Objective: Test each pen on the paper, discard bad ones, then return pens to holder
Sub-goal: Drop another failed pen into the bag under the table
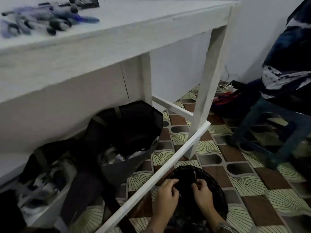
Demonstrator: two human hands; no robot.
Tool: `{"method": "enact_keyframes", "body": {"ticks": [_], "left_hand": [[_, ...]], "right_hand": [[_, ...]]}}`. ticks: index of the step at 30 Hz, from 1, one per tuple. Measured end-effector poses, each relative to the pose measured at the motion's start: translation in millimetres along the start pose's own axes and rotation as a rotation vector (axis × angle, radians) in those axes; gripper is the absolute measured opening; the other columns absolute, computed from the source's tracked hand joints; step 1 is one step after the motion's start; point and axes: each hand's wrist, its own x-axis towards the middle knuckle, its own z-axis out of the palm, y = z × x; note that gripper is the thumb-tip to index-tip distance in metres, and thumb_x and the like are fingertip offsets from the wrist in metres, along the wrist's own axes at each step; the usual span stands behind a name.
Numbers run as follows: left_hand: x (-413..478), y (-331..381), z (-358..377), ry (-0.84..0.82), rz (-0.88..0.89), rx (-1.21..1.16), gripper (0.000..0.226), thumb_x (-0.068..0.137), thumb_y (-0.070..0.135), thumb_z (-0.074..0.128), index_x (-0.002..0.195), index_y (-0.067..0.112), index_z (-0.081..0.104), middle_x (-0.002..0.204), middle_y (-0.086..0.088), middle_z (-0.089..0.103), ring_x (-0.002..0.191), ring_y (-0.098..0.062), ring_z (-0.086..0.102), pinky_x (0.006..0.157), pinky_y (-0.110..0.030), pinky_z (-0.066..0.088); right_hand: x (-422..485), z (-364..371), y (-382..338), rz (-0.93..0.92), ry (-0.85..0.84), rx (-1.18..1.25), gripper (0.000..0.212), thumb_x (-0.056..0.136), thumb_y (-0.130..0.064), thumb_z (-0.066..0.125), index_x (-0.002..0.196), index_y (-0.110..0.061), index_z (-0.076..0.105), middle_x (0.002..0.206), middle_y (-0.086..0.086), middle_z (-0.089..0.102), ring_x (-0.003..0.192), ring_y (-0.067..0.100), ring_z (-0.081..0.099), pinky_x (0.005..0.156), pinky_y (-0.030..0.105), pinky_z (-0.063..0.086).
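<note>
Patterned floor (pixel 249 180) carries a black bin (pixel 217 192). The left hand (pixel 166 190) and right hand (pixel 202 189) curl over its mouth; I cannot tell what they hold. Pens (pixel 42 21) lie on the surface (pixel 134 31). Any reject is best released well inside the rim.

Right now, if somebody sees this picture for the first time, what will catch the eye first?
The left hand and the right hand meet over a dark round basket on the patterned floor, bottom centre; whether they hold anything is unclear. The white table fills the upper left, with a blurred pile of pens at its far left end. A seated person in dark clothing is at the right edge.
</note>
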Motion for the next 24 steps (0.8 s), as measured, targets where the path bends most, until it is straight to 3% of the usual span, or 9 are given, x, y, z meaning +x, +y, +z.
{"method": "enact_keyframes", "body": {"ticks": [3, 8, 13, 20, 24], "left_hand": [[22, -30, 37, -0.015, 0.023, 0.022, 0.034, 0.091, 0.015, 0.045, 0.121, 0.025, 0.055, 0.119, 0.014, 0.053, 0.106, 0.005, 0.046, 0.088, -0.001, 0.029], [49, -70, 83, -0.071, 0.044, 0.009, 0.035, 0.089, 0.013, 0.044, 0.121, 0.026, 0.055, 0.11, 0.022, 0.045, 0.106, 0.009, 0.042, 0.088, 0.0, 0.027], [61, -93, 102, -0.077, 0.019, -0.023, 0.037, 0.086, 0.008, 0.045, 0.118, 0.022, 0.057, 0.112, 0.014, 0.053, 0.105, 0.005, 0.046, 0.089, -0.001, 0.029], [54, -41, 47, -0.008, -0.004, -0.067, 0.035, 0.089, 0.01, 0.045, 0.12, 0.024, 0.056, 0.109, 0.021, 0.047, 0.106, 0.007, 0.044, 0.089, -0.002, 0.029], [36, 11, -16, 0.115, -0.024, -0.127, 0.034, 0.084, 0.012, 0.046, 0.11, 0.026, 0.061, 0.097, 0.037, 0.048, 0.099, 0.013, 0.047, 0.087, -0.005, 0.036]], "right_hand": [[38, 23, 39, 0.042, -0.007, -0.032, 0.021, 0.095, -0.014, 0.048, 0.113, -0.006, 0.053, 0.1, 0.013, 0.061, 0.086, 0.023, 0.052, 0.074, 0.027, 0.036], [86, 58, 87, 0.132, -0.042, -0.118, 0.028, 0.093, -0.014, 0.051, 0.118, -0.003, 0.053, 0.115, 0.019, 0.062, 0.108, 0.032, 0.057, 0.089, 0.03, 0.042], [99, 69, 102, 0.142, -0.067, -0.225, 0.031, 0.09, -0.011, 0.052, 0.118, 0.001, 0.055, 0.118, 0.019, 0.061, 0.115, 0.029, 0.055, 0.093, 0.027, 0.039], [54, 49, 22, -0.103, -0.004, -0.07, 0.014, 0.089, -0.008, 0.053, 0.093, -0.02, 0.06, 0.098, 0.001, 0.064, 0.095, 0.016, 0.059, 0.079, 0.021, 0.039], [4, 19, -56, -0.242, -0.045, -0.021, 0.024, 0.088, -0.009, 0.056, 0.079, -0.031, 0.055, 0.084, -0.01, 0.063, 0.082, 0.008, 0.058, 0.065, 0.009, 0.039]]}}
